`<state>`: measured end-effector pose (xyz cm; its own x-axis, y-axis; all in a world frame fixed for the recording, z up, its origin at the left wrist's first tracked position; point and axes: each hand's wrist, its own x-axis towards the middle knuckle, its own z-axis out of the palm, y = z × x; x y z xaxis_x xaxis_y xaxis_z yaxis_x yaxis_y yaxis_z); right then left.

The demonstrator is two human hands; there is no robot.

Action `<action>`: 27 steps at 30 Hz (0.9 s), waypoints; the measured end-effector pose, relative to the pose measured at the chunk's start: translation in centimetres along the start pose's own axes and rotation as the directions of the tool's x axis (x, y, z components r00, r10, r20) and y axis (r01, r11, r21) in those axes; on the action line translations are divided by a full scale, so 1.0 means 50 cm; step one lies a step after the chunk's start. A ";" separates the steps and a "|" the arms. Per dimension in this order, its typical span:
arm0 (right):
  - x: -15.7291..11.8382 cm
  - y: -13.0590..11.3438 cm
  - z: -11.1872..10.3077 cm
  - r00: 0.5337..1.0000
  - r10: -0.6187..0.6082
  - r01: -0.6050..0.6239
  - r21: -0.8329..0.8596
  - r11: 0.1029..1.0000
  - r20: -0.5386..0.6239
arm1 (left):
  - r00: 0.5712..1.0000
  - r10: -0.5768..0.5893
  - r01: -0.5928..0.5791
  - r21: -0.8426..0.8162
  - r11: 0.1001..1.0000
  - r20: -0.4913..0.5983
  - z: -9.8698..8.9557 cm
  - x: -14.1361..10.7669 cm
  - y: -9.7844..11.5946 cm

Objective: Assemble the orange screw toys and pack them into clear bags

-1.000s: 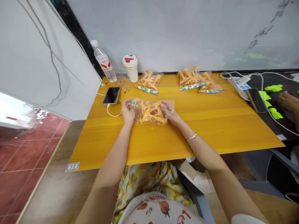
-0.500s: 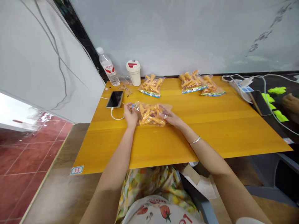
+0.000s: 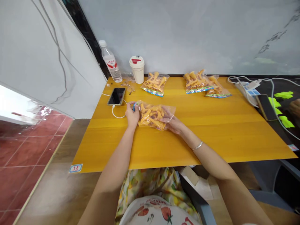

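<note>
A clear plastic bag (image 3: 152,116) of orange, horn-shaped pieces lies crosswise between my hands over the near middle of the table. My left hand (image 3: 132,115) is closed on its left end, where a strip of blue print shows at the fingers. On the other side, my right hand (image 3: 172,122) grips the right end, thumb on top of the plastic and the other fingers partly hidden beneath. Along the back of the table lie similar bags: one (image 3: 155,83) behind the cup's right side, and two more (image 3: 198,82), (image 3: 217,87) side by side farther right.
A phone (image 3: 116,96) with a white cable lies left of my hands, near a pair of glasses (image 3: 128,87). Behind stand a water bottle (image 3: 112,64) and a lidded cup (image 3: 137,70). At right are a power strip (image 3: 249,89), another phone (image 3: 266,107) and yellow-green pieces (image 3: 284,94) by another person's hand.
The bag's right end has tilted slightly toward me, with my right hand shifting a little right and lower. The whole view has moved slightly.
</note>
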<state>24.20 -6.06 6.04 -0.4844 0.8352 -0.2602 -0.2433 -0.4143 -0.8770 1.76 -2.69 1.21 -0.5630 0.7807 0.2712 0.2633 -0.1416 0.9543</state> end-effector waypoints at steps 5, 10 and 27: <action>-0.013 -0.013 0.009 0.996 0.049 -0.049 -0.002 0.999 0.081 | 1.000 -0.009 0.009 -0.019 1.000 0.008 0.001 0.001 -0.002; -0.019 -0.017 0.020 0.990 0.068 -0.070 0.010 0.997 0.127 | 1.000 0.011 -0.010 -0.020 1.000 0.024 0.001 0.001 -0.007; 0.003 -0.054 -0.057 0.997 0.065 -0.068 -0.065 0.996 -0.048 | 0.992 0.024 -0.027 0.018 0.999 0.124 -0.039 0.013 0.022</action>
<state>27.17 -3.80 7.22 -0.4588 0.8226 -0.3358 -0.1542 -0.4460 -0.8817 0.18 -3.52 2.65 -0.4546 0.8467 0.2766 0.2924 -0.1515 0.9442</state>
